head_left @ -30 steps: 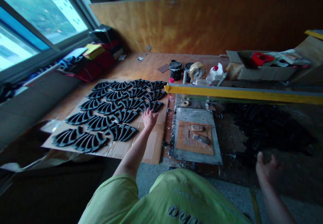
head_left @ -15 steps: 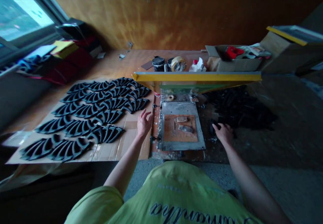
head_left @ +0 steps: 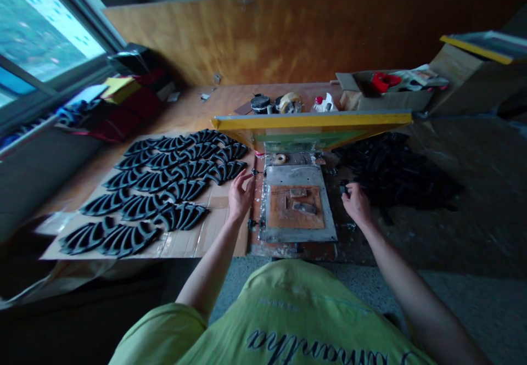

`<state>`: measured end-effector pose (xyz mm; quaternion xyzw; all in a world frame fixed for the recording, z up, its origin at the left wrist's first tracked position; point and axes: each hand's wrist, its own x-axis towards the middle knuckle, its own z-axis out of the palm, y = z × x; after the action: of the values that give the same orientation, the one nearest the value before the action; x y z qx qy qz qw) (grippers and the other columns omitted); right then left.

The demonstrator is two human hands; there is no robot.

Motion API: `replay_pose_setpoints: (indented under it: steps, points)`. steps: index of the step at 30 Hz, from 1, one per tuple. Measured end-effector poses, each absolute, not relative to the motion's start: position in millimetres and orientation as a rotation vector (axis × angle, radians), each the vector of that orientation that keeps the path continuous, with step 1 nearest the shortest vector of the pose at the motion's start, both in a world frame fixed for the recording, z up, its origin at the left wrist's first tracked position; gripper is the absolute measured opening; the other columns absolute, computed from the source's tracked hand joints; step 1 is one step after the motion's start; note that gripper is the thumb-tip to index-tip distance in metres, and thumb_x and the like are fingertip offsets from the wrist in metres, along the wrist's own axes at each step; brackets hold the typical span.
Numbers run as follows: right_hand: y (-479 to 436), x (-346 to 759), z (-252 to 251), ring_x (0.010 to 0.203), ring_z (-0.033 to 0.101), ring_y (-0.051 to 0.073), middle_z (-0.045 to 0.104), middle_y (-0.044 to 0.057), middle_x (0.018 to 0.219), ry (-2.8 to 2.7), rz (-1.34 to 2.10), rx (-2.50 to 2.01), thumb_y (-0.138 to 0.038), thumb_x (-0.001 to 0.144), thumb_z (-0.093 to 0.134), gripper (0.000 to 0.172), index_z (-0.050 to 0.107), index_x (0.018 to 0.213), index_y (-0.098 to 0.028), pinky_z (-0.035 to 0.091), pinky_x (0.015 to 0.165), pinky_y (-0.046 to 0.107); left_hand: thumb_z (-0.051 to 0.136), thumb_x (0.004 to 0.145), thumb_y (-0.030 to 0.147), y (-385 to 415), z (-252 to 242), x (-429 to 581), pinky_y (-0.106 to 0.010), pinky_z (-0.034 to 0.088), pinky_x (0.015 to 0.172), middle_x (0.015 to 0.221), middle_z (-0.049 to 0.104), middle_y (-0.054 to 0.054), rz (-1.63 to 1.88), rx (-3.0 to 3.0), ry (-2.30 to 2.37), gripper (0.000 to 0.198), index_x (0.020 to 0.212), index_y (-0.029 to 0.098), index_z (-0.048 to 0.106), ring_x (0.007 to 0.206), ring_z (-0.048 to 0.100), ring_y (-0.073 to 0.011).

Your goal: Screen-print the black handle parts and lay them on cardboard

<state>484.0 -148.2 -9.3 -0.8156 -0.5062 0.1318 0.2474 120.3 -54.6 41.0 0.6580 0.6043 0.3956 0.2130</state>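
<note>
My right hand [head_left: 356, 204] is closed around a small black piece [head_left: 343, 187], just right of the metal plate; its exact shape is mostly hidden. My left hand [head_left: 241, 195] is empty, its fingers apart, over the edge of the cardboard sheet [head_left: 224, 233]. Between my hands lies the grey metal plate [head_left: 272, 235], with a brown board [head_left: 280, 218] on it that carries small blocks [head_left: 303, 207]. Black curved pieces [head_left: 142, 203] lie in fan-like rows on the cardboard to the left. To the right is a loose heap of black pieces [head_left: 399, 175].
A yellow-edged screen frame [head_left: 313, 119] stands tilted up behind the plate. Behind it are a dark jar [head_left: 260, 103], a tape roll [head_left: 291, 102] and a red-capped bottle [head_left: 318, 104]. A carton [head_left: 387, 101] sits at the back right. Small clamps [head_left: 253, 223] flank the plate.
My right hand has moved up and left from beside the heap towards the plate, with the black piece in its fingers. The left hand has shifted slightly right. The view has turned a little.
</note>
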Motion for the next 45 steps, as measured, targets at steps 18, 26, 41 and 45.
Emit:
replay_pose_setpoints:
  steps: [18, 26, 41, 45]
  points:
    - [-121, 372, -21, 0.095, 0.056, 0.022, 0.064, 0.008, 0.089, -2.231, 0.145, -1.685, -0.024, 0.094, 0.052, 0.024, 0.074, 0.105, -0.025, 0.043, 0.082, 0.034, 0.041, 0.093, 0.060, -10, 157, 154, -0.021, 0.040, 0.053, 0.054, 0.047, 0.004, 1.740, 1.513, 1.155, 0.048, 0.074, 0.019, 0.057, 0.051, 0.048, -0.0088]
    - [-127, 358, -14, 0.137, 0.040, 0.029, 0.055, 0.010, 0.141, -2.416, 0.404, -1.276, -0.037, 0.091, 0.058, 0.044, 0.059, 0.132, -0.021, 0.023, 0.115, 0.055, 0.044, 0.089, 0.066, -29, 153, 148, -0.022, 0.041, 0.051, 0.055, 0.053, 0.001, 1.526, 1.410, 1.117, 0.054, 0.070, 0.018, 0.059, 0.048, 0.049, -0.0093]
    - [-55, 391, 66, 0.114, 0.054, 0.031, 0.061, 0.015, 0.119, -2.165, 0.077, -1.656, -0.031, 0.077, 0.074, 0.047, 0.061, 0.120, -0.016, 0.047, 0.096, 0.044, 0.060, 0.083, 0.048, -120, -15, 111, -0.020, 0.040, 0.054, 0.072, 0.061, 0.003, 0.728, 1.251, 1.352, 0.068, 0.144, 0.022, 0.044, 0.059, 0.056, -0.0109]
    - [-71, 364, 58, 0.088, 0.060, 0.023, 0.068, 0.009, 0.088, -2.391, 0.153, -1.781, -0.026, 0.082, 0.069, 0.014, 0.067, 0.092, -0.017, 0.047, 0.076, 0.032, 0.058, 0.084, 0.047, -116, -29, 109, -0.020, 0.039, 0.055, 0.072, 0.061, 0.003, 0.717, 1.302, 1.400, 0.061, 0.140, 0.023, 0.049, 0.060, 0.055, -0.0107]
